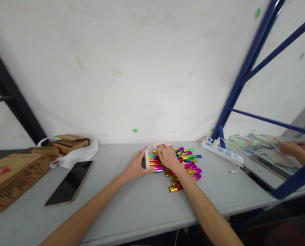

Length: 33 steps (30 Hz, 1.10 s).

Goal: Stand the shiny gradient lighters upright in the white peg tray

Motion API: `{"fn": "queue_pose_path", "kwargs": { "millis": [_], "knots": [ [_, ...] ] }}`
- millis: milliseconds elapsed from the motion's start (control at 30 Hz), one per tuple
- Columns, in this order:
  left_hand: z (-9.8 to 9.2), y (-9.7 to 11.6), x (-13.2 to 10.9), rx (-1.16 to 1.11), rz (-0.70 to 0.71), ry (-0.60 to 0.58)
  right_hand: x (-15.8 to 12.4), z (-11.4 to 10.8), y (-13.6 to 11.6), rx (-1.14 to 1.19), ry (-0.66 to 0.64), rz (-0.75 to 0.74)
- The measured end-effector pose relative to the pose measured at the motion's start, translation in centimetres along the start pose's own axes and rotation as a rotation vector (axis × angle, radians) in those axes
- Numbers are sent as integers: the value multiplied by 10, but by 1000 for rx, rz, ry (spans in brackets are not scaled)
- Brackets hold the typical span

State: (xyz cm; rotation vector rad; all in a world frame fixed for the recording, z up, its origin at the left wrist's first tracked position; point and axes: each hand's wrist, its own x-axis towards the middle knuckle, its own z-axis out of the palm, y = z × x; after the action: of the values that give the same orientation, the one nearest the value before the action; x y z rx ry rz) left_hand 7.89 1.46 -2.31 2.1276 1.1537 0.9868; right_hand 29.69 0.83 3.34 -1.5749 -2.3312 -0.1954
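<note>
My left hand [136,164] is closed around a white flat-edged piece [147,160] that stands upright, its thumb at the bottom and fingers at the top. Several shiny metallic-coloured tubes [156,164] lie side by side against its right face. My right hand [167,158] reaches over the tubes with its fingers curled down; what is in them, if anything, is hidden. Beneath and right of that hand spreads a loose pile of rainbow foil-like tubes [193,167]. Just behind its fingers lies a white piece with a dotted surface [160,143], partly covered.
A dark-screened tablet or phone [69,182] lies at left, near a cardboard box [16,174] and a white plastic bag [78,154]. At right are a white power strip [221,152] and a blue metal frame [234,85]. Beyond it, another person's hand [289,149] works over plastic packets.
</note>
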Motion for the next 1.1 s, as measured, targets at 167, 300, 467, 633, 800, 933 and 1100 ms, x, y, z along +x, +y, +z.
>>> {"fn": "queue_pose_path", "kwargs": {
  "millis": [167, 300, 467, 633, 800, 933, 1100],
  "knots": [
    [4, -4, 2, -37, 28, -11, -1, 15, -33, 32, -44, -88],
    [-2, 1, 3, 4, 59, -30, -5, 17, -39, 12, -100, -42],
    [-16, 8, 1, 36, 98, -88, -8, 7, -24, 18, -95, -30],
    [-20, 8, -2, 56, 75, -70, -9, 2, -20, -6, -128, -111],
    [-13, 10, 1, 63, 86, -52, -13, 8, -39, -45, -105, -121],
    [-20, 9, -1, 62, 79, -71, -17, 11, -41, -83, -76, -97],
    [-37, 4, -9, 46, 61, -75, -18, 9, -37, -88, -79, -70]
  ]
}}
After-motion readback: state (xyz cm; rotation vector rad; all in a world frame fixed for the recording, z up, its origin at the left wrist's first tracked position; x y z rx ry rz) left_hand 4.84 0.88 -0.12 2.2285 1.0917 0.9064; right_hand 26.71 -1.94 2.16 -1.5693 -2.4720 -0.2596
